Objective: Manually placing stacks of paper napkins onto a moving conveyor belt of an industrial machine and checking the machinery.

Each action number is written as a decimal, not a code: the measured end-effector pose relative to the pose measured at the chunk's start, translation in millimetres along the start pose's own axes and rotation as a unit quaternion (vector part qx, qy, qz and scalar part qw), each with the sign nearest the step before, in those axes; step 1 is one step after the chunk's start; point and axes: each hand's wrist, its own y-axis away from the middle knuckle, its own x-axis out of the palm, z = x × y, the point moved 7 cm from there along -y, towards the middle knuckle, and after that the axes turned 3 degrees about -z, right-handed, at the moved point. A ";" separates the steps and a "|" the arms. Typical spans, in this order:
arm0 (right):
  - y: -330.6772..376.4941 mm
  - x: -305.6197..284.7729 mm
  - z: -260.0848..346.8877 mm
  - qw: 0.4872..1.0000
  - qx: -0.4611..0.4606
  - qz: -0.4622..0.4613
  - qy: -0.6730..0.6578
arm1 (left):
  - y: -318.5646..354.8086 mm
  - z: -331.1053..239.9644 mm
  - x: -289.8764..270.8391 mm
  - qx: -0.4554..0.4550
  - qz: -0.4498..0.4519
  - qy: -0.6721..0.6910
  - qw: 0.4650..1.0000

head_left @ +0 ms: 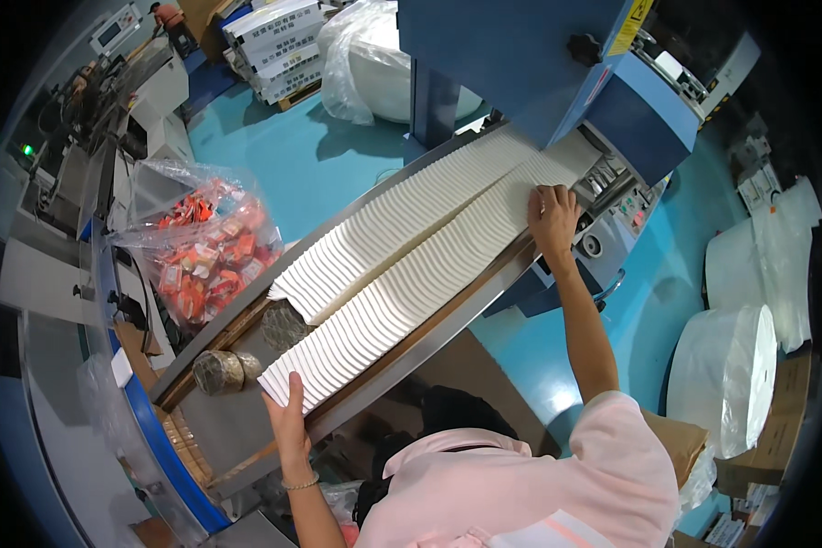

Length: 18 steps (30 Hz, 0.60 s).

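Note:
Two long rows of white folded sheets, packed on edge like tissues, lie side by side in a slanting metal trough (429, 333). At the near end of the right-hand row (402, 297), my left hand (288, 422) grips the last sheets, thumb on top and the other fingers mostly hidden. My right hand (554, 219) has its bent fingers closed on the same row's far part, close to the blue machine. The left-hand row (384, 237) is untouched by either hand. Behind its near end sits a tape-wrapped block (285, 326), with another wrapped block (217, 372) nearer me.
Over the trough's far end stands a blue machine housing (493, 64) with a black knob. Left of the trough is a clear bag (210, 251) of orange-and-white packets. Large white rolls (721, 379) stand at the right. White boxes (279, 50) are stacked at the back.

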 end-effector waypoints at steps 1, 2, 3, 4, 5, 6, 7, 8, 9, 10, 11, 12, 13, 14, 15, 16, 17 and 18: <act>-0.7 2.1 1.8 1.000 -0.012 0.021 0.012 | 1.5 -1.5 0.9 -0.001 0.002 -0.001 1.000; -2.2 4.5 4.1 0.999 -0.024 0.040 0.024 | 2.1 -2.8 1.1 -0.001 0.004 -0.002 1.000; -4.1 4.2 4.3 0.999 -0.026 0.039 0.021 | 2.1 -2.1 -0.2 0.001 0.001 -0.001 1.000; -5.5 7.2 6.6 0.996 -0.053 0.059 0.047 | 1.7 -0.8 -0.7 0.006 0.005 -0.013 1.000; -5.8 10.2 8.7 0.991 -0.080 0.079 0.073 | 2.3 -1.0 -1.1 0.011 0.009 -0.025 1.000; -7.5 13.2 7.6 0.990 -0.079 0.093 0.069 | 3.5 -3.0 0.2 0.022 0.010 -0.028 0.999; -10.2 15.6 5.9 0.990 -0.080 0.093 0.067 | 2.1 -4.5 -1.2 0.023 0.008 -0.028 0.999; -13.1 16.7 3.7 0.992 -0.085 0.088 0.041 | 2.0 -4.7 -0.6 0.018 0.016 -0.039 0.999; -14.9 17.5 1.9 0.992 -0.089 0.083 0.017 | 2.0 -4.4 0.1 0.013 0.026 -0.051 0.998; -14.4 20.9 -3.4 0.993 -0.063 0.098 -0.008 | 2.0 -5.1 -1.3 0.010 0.023 -0.052 0.998; -10.7 20.2 1.1 0.993 -0.065 0.099 -0.006 | 2.2 -6.5 -3.8 0.009 0.033 -0.060 0.998; -3.7 19.0 12.4 0.994 -0.059 0.093 -0.022 | 0.0 -9.4 -8.9 0.009 0.043 -0.069 0.997; 5.1 16.7 24.4 0.994 -0.053 0.086 -0.037 | -0.3 -9.8 -19.4 -0.001 0.029 -0.099 0.995; 16.7 13.4 44.3 0.994 -0.062 0.084 -0.024 | -1.6 -9.7 -36.3 -0.013 0.025 -0.122 0.992; 34.6 22.1 51.3 0.977 -0.041 0.163 -0.130 | -3.0 -9.1 -54.3 -0.026 0.022 -0.144 0.989; 52.7 29.3 58.4 0.943 -0.018 0.239 -0.232 | -4.8 -15.4 -74.8 -0.012 0.005 -0.179 0.984; 52.4 19.2 87.6 0.874 0.057 0.382 -0.294 | -1.8 -22.1 -104.7 -0.018 -0.023 -0.194 0.981; 50.8 5.0 114.5 0.776 0.128 0.511 -0.346 | -3.2 -19.6 -144.2 -0.021 -0.034 -0.212 0.976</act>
